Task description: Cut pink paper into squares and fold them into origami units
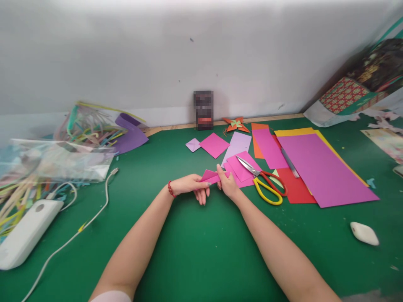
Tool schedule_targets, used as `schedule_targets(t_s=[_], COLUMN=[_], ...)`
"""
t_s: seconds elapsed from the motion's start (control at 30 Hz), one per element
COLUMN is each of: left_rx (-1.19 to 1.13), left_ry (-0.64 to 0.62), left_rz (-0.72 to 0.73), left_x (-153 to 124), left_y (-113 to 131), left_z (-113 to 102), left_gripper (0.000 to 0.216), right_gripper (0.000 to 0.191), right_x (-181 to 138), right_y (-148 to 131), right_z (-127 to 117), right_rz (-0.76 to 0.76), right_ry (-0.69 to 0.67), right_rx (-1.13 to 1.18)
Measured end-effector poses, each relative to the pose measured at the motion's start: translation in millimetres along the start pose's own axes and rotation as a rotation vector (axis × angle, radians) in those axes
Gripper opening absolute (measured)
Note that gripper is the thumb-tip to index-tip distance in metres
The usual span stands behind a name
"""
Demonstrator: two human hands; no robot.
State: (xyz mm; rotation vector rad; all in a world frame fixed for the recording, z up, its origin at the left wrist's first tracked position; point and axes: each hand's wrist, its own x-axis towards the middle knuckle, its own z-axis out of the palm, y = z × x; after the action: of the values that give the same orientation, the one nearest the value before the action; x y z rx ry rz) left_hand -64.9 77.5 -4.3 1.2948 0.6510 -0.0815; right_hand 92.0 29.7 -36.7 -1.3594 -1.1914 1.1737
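A folded piece of pink paper (210, 176) is held between my two hands above the green tabletop. My left hand (192, 185) pinches its left side with the thumb on top, the other fingers below. At its right end, my right hand (227, 183) grips the paper between thumb and fingers. Just right of that hand lie scissors (256, 173) with red and yellow handles, blades slightly apart, over pink paper squares (244, 161). Beyond my hands are a flat pink square (214, 145), a small lilac folded piece (193, 145) and a lilac sheet (237, 144).
Purple sheets (324, 172), red paper (297, 191) and a pen (289, 162) lie to the right, near a white case (364, 233). An orange paper star (236, 124) and a phone (203, 111) stand by the wall. Leftward are paper strips (91, 130), a power bank (30, 235) and its cable (91, 219).
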Motion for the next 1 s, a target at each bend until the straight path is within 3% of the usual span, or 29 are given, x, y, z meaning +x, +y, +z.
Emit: schedule_targets(t_s=[0.1,0.4,0.53,0.77,1.0], left_rx=[-0.013,-0.004,-0.033,-0.023,-0.020], left_ry=[-0.041,0.002,0.046,-0.012,0.040], left_rz=[-0.004,-0.033,-0.009,-0.026,0.020], left_x=[-2.6,-1.3,-2.6,-6.7,-11.3], left_y=[-1.1,-1.7,-2.5,-1.0,-0.3], left_z=[-3.1,-2.6,-4.8,-8.2,-13.2], left_gripper=[0.043,0.041,0.042,0.044,0.044], right_gripper=[0.063,0.052,0.050,0.050,0.058], right_x=[-0.3,-0.1,-0.2,0.3,5.9], right_y=[0.5,-3.8,-5.9,-5.7,-2.8], right_z=[-0.1,-4.1,-4.1,-2.4,-8.2], right_rz=[0.004,-0.033,-0.038,-0.026,0.028], right_ry=[-0.007,-0.071,-0.028,-0.021,-0.174], right_rx=[0.000,0.008,-0.016,0.040,0.173])
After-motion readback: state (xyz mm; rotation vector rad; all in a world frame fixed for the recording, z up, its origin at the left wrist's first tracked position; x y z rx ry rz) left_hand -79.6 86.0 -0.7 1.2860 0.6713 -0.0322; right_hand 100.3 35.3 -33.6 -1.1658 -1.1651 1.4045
